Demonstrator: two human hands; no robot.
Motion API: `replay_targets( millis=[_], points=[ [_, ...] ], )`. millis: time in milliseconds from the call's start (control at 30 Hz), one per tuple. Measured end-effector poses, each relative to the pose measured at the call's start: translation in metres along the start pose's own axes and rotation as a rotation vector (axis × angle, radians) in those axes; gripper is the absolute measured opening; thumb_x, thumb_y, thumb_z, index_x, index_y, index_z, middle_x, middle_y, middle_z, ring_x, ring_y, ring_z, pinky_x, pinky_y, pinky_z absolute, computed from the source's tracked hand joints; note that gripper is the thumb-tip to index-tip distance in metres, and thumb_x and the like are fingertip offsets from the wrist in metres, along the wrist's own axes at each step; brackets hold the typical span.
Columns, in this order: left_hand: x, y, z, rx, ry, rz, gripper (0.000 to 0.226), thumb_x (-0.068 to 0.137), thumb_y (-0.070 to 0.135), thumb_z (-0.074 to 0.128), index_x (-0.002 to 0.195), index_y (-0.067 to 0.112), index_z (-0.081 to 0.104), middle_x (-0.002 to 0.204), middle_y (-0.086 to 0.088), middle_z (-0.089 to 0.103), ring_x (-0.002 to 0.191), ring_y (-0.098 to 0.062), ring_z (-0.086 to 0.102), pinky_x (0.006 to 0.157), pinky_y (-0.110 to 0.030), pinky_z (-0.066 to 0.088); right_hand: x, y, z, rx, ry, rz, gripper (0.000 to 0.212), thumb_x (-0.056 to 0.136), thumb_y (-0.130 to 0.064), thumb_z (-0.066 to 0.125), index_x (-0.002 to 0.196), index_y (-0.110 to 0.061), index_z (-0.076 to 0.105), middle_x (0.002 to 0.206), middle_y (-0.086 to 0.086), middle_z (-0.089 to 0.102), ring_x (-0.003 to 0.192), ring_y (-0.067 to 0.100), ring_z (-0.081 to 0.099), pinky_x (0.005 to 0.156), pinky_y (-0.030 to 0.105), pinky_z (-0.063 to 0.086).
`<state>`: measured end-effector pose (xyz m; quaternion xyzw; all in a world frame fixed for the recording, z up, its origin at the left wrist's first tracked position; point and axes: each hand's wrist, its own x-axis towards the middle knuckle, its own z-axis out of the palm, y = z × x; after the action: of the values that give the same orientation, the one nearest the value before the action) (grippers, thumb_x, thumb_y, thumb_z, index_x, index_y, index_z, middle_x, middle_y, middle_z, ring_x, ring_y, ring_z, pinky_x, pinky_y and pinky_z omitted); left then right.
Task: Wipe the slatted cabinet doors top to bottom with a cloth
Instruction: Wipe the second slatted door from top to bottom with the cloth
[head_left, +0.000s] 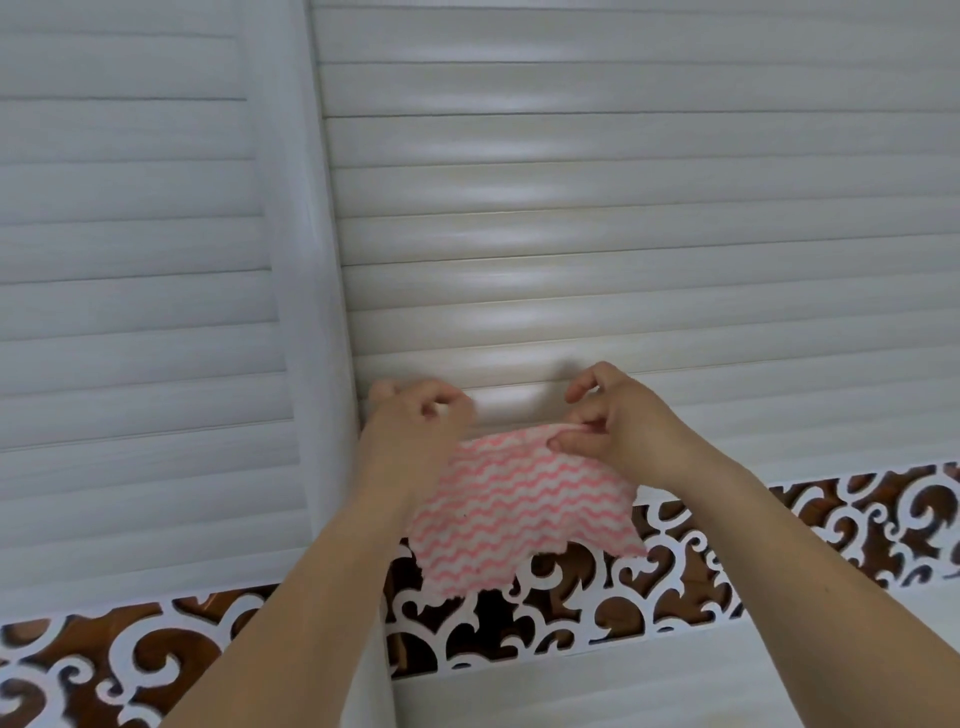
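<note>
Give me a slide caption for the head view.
Both hands, left hand and right hand, hold pink cloth before slatted door.

No readable text, no labels, no brands, no numbers, no signs anywhere in view

Both hands, left hand (415, 415) and right hand (618, 421), pinch pink-striped cloth (519, 504) at frame centre, before white slatted doors (623, 208); scrollwork band (779, 545) below.

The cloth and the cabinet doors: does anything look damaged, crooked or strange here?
The pink-and-white zigzag cloth has a ragged, torn-looking lower edge, with uneven notches near the bottom. Both hands, the left hand and the right hand, hold it by its top edge. The slatted cabinet doors look intact.
</note>
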<state>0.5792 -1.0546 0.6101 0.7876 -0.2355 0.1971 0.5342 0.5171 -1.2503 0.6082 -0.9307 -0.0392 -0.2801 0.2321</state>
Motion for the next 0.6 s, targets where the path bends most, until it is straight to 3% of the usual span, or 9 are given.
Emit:
replay_targets(
  millis=[67, 133, 200, 267, 333, 433, 500, 600],
  points=[
    [-0.004, -0.001, -0.002, 0.423, -0.150, 0.163, 0.027, 0.071, 0.061, 0.064, 0.081, 0.036, 0.059, 0.103, 0.012, 0.031, 0.079, 0.002, 0.048, 0.069, -0.022, 0.043, 0.002, 0.001, -0.006, 0.122, 0.045, 0.043, 0.028, 0.080, -0.028, 0.074, 0.059, -0.011, 0.066, 0.109, -0.012, 0.054, 0.098, 0.001, 0.046, 0.074, 0.007, 0.032],
    [-0.004, -0.002, 0.000, 0.597, -0.248, 0.248, 0.035, 0.067, 0.064, 0.067, 0.082, 0.033, 0.057, 0.104, 0.013, 0.029, 0.079, 0.002, 0.046, 0.064, -0.022, 0.042, 0.001, -0.002, -0.011, 0.322, 0.050, 0.115, 0.030, 0.083, -0.030, 0.070, 0.072, -0.003, 0.069, 0.096, -0.013, 0.065, 0.091, 0.005, 0.057, 0.071, 0.013, 0.042],
    [0.000, -0.008, 0.003, 0.524, -0.319, 0.225, 0.032, 0.074, 0.047, 0.070, 0.081, 0.017, 0.061, 0.105, 0.011, 0.035, 0.079, -0.001, 0.046, 0.063, -0.022, 0.043, 0.000, -0.003, -0.015, 0.564, 0.058, 0.206, 0.031, 0.086, -0.031, 0.067, 0.082, 0.000, 0.068, 0.080, 0.004, 0.071, 0.074, 0.016, 0.066, 0.068, 0.024, 0.052],
    [0.004, -0.009, 0.004, 0.263, -0.403, 0.118, 0.026, 0.078, 0.027, 0.069, 0.080, 0.003, 0.061, 0.100, 0.004, 0.043, 0.079, -0.013, 0.050, 0.069, -0.025, 0.045, -0.002, -0.002, -0.019, 0.750, 0.046, 0.250, 0.032, 0.086, -0.030, 0.065, 0.092, 0.002, 0.068, 0.085, 0.015, 0.071, 0.075, 0.023, 0.067, 0.072, 0.034, 0.055],
    [0.004, -0.006, 0.005, 0.048, -0.442, 0.070, 0.020, 0.073, 0.019, 0.063, 0.074, 0.000, 0.059, 0.087, -0.003, 0.045, 0.073, -0.016, 0.048, 0.063, -0.027, 0.039, -0.005, -0.002, -0.021, 0.902, -0.011, 0.258, 0.032, 0.085, -0.028, 0.063, 0.098, 0.000, 0.068, 0.092, 0.016, 0.072, 0.082, 0.025, 0.068, 0.073, 0.032, 0.057],
    [0.004, -0.007, 0.010, 0.231, -0.278, 0.131, 0.023, 0.078, 0.023, 0.066, 0.081, 0.000, 0.062, 0.095, 0.003, 0.044, 0.083, -0.007, 0.045, 0.071, -0.018, 0.036, -0.010, 0.000, -0.022, 1.069, -0.125, 0.235, 0.032, 0.089, -0.024, 0.057, 0.106, 0.001, 0.067, 0.101, 0.018, 0.071, 0.090, 0.028, 0.069, 0.075, 0.031, 0.057],
    [-0.001, -0.003, 0.012, 0.410, -0.070, 0.216, 0.020, 0.079, 0.034, 0.069, 0.090, 0.018, 0.065, 0.102, 0.009, 0.038, 0.096, -0.005, 0.037, 0.076, -0.020, 0.034, -0.012, 0.002, -0.021, 1.152, -0.175, 0.199, 0.033, 0.089, -0.023, 0.055, 0.108, 0.002, 0.066, 0.105, 0.020, 0.069, 0.093, 0.029, 0.068, 0.077, 0.032, 0.056],
    [-0.010, 0.008, 0.019, 0.402, -0.009, 0.181, 0.019, 0.080, 0.037, 0.067, 0.088, 0.023, 0.057, 0.091, 0.009, 0.051, 0.082, -0.011, 0.051, 0.065, -0.028, 0.042, -0.013, 0.002, -0.015, 1.237, -0.285, 0.117, 0.035, 0.086, -0.024, 0.059, 0.108, 0.001, 0.068, 0.107, 0.023, 0.067, 0.097, 0.032, 0.066, 0.081, 0.035, 0.055]
  ],
)
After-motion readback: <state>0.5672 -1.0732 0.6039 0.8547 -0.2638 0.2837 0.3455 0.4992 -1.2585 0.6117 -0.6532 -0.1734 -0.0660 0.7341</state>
